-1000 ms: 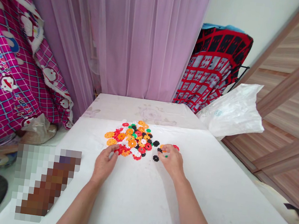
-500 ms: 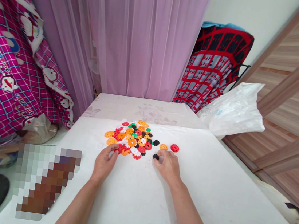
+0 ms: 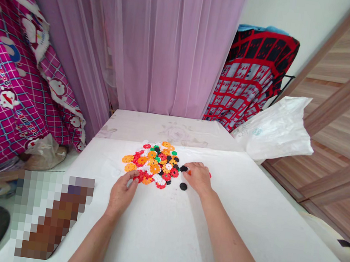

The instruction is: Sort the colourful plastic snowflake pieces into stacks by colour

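A heap of notched plastic snowflake discs (image 3: 154, 168) in orange, red, white, black and green lies on the white-covered table. At the heap's near left edge is my left hand (image 3: 123, 190), thumb and fingers curved apart, the tips touching red discs. My right hand (image 3: 199, 178) is right of the heap, thumb and fingertips round the edge of a black snowflake disc (image 3: 183, 168). Between those fingers shows a bit of an orange disc (image 3: 189, 172); the palm hides most of it. Another black disc (image 3: 183, 186) lies alone just below the right hand. Behind the knuckles peeks a red disc (image 3: 210, 175).
The white table cover (image 3: 154, 240) runs toward me, with a flowered cloth (image 3: 178, 131) at the far end. Beyond the right edge stands a white plastic bag (image 3: 275, 129). Purple curtains (image 3: 173, 45) hang behind, and a pink checked blanket (image 3: 16, 63) at left.
My right hand has let go of the small black disc, leaving it on the table, and moved up to the other black disc, covering the orange one. My left hand has barely moved.
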The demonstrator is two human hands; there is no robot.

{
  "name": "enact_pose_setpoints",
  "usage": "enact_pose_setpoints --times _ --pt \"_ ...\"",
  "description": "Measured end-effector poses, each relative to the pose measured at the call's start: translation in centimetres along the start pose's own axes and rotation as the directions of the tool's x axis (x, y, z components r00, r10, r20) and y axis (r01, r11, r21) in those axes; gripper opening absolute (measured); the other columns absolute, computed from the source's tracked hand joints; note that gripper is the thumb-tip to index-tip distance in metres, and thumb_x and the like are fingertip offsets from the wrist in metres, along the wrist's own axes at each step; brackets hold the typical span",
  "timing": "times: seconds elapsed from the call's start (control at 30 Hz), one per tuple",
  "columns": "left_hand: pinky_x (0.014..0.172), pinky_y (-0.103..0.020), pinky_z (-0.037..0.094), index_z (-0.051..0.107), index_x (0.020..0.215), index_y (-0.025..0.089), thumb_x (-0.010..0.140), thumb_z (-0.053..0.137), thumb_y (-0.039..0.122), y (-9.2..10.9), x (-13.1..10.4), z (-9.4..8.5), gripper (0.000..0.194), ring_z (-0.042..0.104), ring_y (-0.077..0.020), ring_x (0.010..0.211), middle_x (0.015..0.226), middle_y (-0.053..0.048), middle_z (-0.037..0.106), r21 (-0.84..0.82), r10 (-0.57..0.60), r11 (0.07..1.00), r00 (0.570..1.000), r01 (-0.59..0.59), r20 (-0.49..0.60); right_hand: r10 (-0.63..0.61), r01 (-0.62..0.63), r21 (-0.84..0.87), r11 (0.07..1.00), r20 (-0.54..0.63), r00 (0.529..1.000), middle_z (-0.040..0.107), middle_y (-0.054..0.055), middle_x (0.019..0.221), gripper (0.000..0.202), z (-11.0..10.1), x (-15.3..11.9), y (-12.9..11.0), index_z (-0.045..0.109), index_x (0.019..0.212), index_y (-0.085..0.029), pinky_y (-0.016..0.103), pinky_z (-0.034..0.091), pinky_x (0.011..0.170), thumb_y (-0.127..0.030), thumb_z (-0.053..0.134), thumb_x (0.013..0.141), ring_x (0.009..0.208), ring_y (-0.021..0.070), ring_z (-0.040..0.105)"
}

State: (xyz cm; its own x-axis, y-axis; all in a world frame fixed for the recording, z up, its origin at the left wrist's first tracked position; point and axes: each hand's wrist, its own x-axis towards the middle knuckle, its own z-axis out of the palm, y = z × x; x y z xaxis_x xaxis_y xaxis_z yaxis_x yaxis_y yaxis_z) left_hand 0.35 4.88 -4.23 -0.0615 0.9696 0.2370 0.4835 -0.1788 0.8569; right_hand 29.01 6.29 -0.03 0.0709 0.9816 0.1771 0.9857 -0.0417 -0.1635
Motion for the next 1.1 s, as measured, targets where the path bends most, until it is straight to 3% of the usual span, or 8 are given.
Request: enact_pose_setpoints --times 0.33,0.67,1.1 --pt "0.094 -0.04 0.049 0.067 0.102 0.024 0.08 0.052 0.04 -0.3 0.1 0.1 0.031 0.066 -0.0214 0.1 0.107 -0.005 0.073 0.013 0.003 1.0 1.0 -0.003 -0.005 -0.022 0.025 -0.053 0.998 0.045 0.999 0.072 0.005 0.094 0.017 0.4 1.0 -0.9 0.07 0.094 -0.026 0.033 0.033 0.077 -0.024 0.06 0.08 0.095 0.0229 0.056" --pt "0.095 -0.04 0.049 0.067 0.102 0.024 0.08 0.052 0.04 -0.4 0.1 0.2 0.031 0.066 -0.0211 0.099 0.106 -0.006 0.073 0.003 0.013 1.0 1.0 -0.013 -0.013 -0.002 0.006 -0.043 0.999 0.093 0.996 0.067 0.006 0.11 0.03 0.0 1.4 -0.5 0.068 0.109 -0.026 0.032 0.035 0.079 -0.027 0.058 0.08 0.103 0.0234 0.056" --pt "0.096 -0.041 0.048 0.067 0.103 0.024 0.08 0.052 0.041 -0.1 0.0 0.1 0.032 0.065 -0.0218 0.103 0.108 -0.005 0.073 0.025 0.009 1.0 1.0 -0.009 0.001 -0.03 0.035 -0.04 0.999 0.119 0.992 0.071 0.004 0.106 0.031 0.0 2.2 -0.5 0.068 0.108 -0.025 0.032 0.035 0.079 -0.024 0.054 0.08 0.099 0.0218 0.059"
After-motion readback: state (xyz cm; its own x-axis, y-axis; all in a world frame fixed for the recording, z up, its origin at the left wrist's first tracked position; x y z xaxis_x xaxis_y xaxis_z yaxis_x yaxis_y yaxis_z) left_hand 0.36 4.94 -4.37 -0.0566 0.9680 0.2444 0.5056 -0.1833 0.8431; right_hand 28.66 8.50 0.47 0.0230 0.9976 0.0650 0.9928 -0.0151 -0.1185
